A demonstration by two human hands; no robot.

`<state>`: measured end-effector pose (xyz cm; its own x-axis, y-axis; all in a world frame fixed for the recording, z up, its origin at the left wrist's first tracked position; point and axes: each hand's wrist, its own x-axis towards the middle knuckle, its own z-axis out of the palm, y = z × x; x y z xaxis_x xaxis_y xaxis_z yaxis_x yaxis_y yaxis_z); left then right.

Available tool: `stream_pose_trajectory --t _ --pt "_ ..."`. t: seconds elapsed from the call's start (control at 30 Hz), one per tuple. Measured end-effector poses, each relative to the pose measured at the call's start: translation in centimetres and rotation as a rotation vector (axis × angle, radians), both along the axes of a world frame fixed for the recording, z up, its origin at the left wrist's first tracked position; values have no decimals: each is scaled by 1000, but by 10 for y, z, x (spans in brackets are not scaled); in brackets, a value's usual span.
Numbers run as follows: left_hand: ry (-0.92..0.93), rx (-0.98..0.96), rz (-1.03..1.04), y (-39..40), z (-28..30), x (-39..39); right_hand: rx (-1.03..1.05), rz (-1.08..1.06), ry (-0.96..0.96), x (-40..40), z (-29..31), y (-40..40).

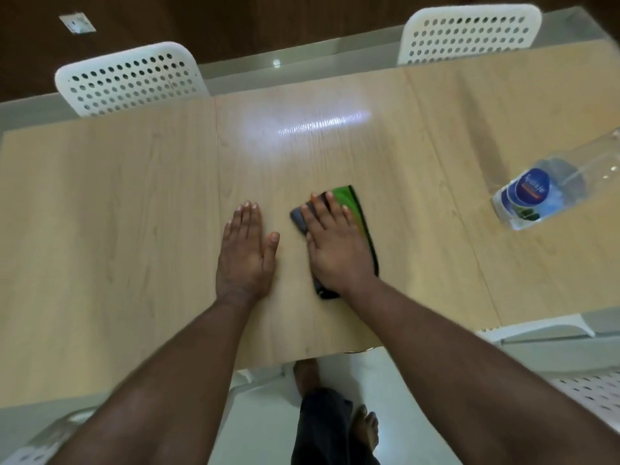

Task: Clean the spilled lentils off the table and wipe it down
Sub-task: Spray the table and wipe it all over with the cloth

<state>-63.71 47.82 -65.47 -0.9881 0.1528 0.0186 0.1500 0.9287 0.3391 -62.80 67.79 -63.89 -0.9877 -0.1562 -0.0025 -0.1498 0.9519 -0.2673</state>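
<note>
both hands sit on the near middle of the desk (134,203), side by side, a small gap between them. left hand (246,253) lies flat, fingers straight and together, palm down on bare wood, holding nothing. right hand (335,243) is flat too, fingers straight, pressing down on the cloth (355,209), a folded green and dark grey rag. cloth is wholly under the right hand, just right of the left one, so the right hand does the wiping. its long axis runs near to far, tilted a bit leftward at the far end, along the forearm. no lentils visible on the desk, so likely the wipe-down stage. unwiped wood spreads far, left and right of the cloth. further right, well apart, a plastic water bottle (536,199). two white perforated chairs (131,78) at the far edge.
</note>
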Motion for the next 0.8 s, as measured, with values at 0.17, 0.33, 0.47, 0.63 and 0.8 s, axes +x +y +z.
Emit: stream_pose_trajectory --t 0.17,0.33,0.47,0.63,0.8 --pt "-7 53 6 -1 -2 -1 -30 212 -43 92 2 -20" --pt "-41 138 78 8 9 16 -316 230 -117 120 8 12" --pt "-51 136 130 62 25 77 -691 -115 -99 85 15 42" --pt "-38 -10 56 132 23 138 -643 -111 -30 68 4 61" --pt "-37 -115 209 136 8 105 -573 -68 54 66 -14 64"
